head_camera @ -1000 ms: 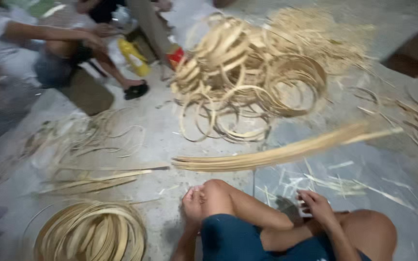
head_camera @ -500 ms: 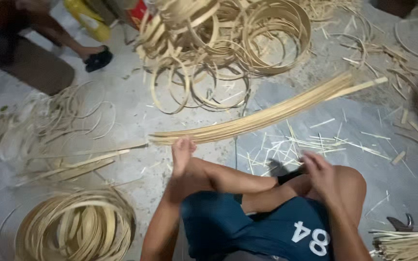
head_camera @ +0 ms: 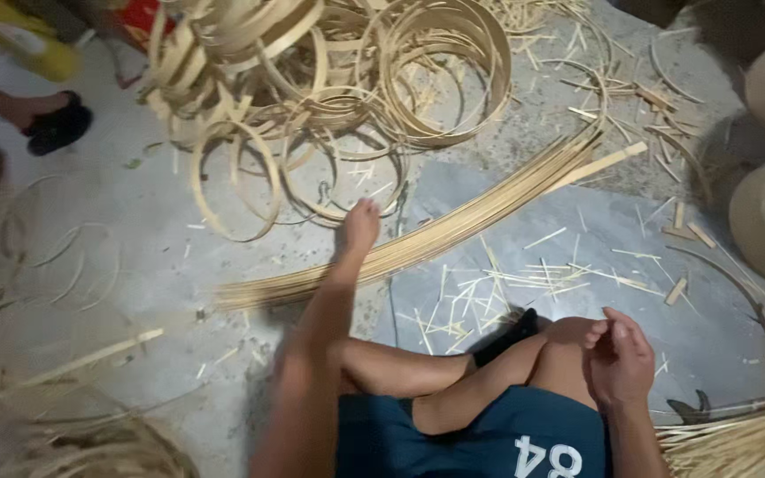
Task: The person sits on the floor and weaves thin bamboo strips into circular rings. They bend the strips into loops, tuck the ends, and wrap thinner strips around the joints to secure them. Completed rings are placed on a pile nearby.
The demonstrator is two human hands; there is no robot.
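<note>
Left hand is stretched way out in front, fingers curled down onto the long bundle of strips, though whether it's really gripping them or just resting on top I can't tell. That bundle lies flat on the concrete floor, running from about 8 o'clock up to 2 o'clock across the middle of the shot. Right hand is back at the knee, around 4 o'clock, loosely curled with nothing in it, fingers a bit apart. Big messy pile of hoops sits at 12 o'clock just past the bundle, touching it in spots. Loose offcuts are scattered between bundle and knee. Another strip lies off at 8 o'clock, more coiled stuff at 7, and a sheaf of thin strips at 5. Someone else's foot in a black shoe shows at 10 o'clock.
</note>
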